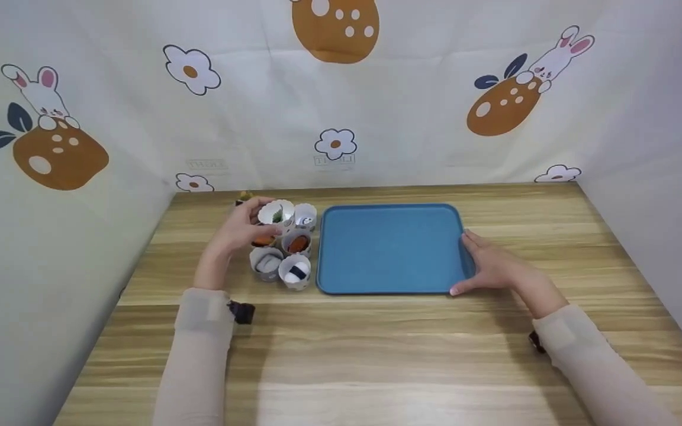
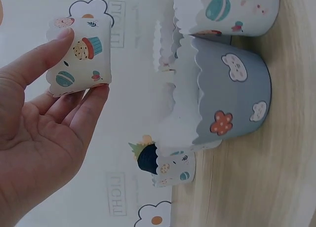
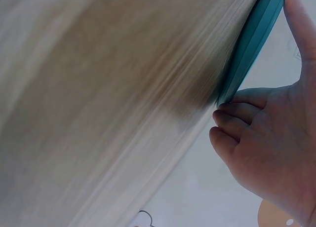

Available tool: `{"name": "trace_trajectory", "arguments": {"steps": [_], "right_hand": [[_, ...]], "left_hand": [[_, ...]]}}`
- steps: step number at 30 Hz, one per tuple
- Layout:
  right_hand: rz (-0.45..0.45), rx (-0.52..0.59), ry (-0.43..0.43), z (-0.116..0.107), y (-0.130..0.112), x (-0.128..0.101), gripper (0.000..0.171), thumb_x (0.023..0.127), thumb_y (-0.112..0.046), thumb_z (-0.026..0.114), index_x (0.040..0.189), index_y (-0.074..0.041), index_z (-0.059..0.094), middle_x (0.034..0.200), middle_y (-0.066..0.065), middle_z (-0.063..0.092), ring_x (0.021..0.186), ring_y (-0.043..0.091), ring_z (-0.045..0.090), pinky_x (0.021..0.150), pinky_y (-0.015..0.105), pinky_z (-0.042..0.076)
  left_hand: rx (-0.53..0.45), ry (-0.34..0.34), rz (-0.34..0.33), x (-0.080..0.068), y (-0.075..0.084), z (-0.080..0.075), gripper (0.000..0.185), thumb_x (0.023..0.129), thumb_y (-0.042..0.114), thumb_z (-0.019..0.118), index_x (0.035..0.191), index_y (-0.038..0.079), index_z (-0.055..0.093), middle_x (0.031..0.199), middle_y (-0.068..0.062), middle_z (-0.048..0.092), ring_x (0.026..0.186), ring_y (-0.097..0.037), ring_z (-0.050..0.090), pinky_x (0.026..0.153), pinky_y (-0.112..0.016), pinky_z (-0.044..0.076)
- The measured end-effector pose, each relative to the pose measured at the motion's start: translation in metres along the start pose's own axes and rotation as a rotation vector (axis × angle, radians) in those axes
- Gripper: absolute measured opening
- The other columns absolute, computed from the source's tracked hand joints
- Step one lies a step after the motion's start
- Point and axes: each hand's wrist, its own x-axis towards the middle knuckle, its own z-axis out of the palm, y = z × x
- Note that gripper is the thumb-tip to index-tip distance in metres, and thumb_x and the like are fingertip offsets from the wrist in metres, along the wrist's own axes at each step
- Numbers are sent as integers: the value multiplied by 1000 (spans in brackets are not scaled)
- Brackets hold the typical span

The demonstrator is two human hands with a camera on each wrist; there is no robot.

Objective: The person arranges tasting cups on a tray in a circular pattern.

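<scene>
We see the left hand with its grip closed around a printed paper cup, thumb on one side and fingers on the other. A green piece sits inside. The left wrist view shows this cup raised clear of the table, above the group of cups.

We find the right hand at the right end of the blue tray. Its grip is wide: the thumb touches the near right corner and the fingers reach along the right edge. The tray lies on the table, to the right of the cups.

Below and beside the left hand, we note these units on the table:
- a grey cup with a grey piece inside;
- a white cup holding a white piece with a black band, nearest the tray's near left corner;
- a cup with a reddish piece;
- an orange piece, its cup partly hidden by the hand;
- a far cup, just beside the raised one.

Behind the table, we see a pale cloth printed with rabbits and flowers.
</scene>
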Motion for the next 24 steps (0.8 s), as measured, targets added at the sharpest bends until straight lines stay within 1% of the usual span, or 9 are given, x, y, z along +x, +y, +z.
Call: {"name": "trace_trajectory", "arguments": {"steps": [6, 9, 12, 16, 19, 24], "right_hand": [[-2, 8, 2, 0, 0, 0, 133, 68, -65, 81, 153, 14, 16, 162, 34, 12, 148, 51, 17, 120, 61, 23], [-9, 12, 7, 0, 0, 0, 134, 67, -65, 82, 152, 14, 16, 161, 35, 12, 148, 52, 18, 120, 61, 23], [-9, 15, 11, 1, 1, 0, 135, 66, -66, 82, 152, 14, 16, 161, 35, 12, 147, 52, 18, 120, 61, 23], [-13, 19, 12, 1, 0, 0, 135, 66, -65, 82, 152, 15, 15, 161, 35, 12, 147, 53, 19, 120, 61, 23], [-18, 20, 13, 0, 0, 0, 134, 67, -64, 82, 152, 16, 16, 160, 36, 12, 147, 53, 19, 119, 62, 23], [-21, 22, 16, 0, 0, 0, 133, 67, -63, 83, 151, 16, 17, 160, 37, 13, 147, 53, 19, 120, 62, 22]], "left_hand": [[9, -10, -22, 6, 5, 8, 64, 89, -1, 69, 146, -3, 39, 145, -25, 49, 133, -36, 50, 92, -19, 49], [22, -1, -29, 7, 8, 12, 63, 89, 1, 69, 145, -2, 40, 145, -22, 50, 132, -33, 52, 94, -22, 50], [36, 9, -22, 11, 12, 17, 63, 89, 1, 70, 144, -2, 41, 144, -22, 52, 132, -34, 53, 101, -31, 49], [37, 14, 20, 16, 13, 23, 63, 87, -3, 70, 143, -5, 42, 143, -25, 52, 131, -35, 53, 100, -27, 49], [43, 15, 40, 20, 13, 27, 62, 87, -1, 70, 143, -5, 42, 142, -25, 53, 130, -34, 54, 96, -23, 49], [51, 20, 15, 25, 18, 36, 63, 88, 2, 71, 144, -2, 42, 144, -22, 53, 132, -33, 53, 104, -36, 48]]}}
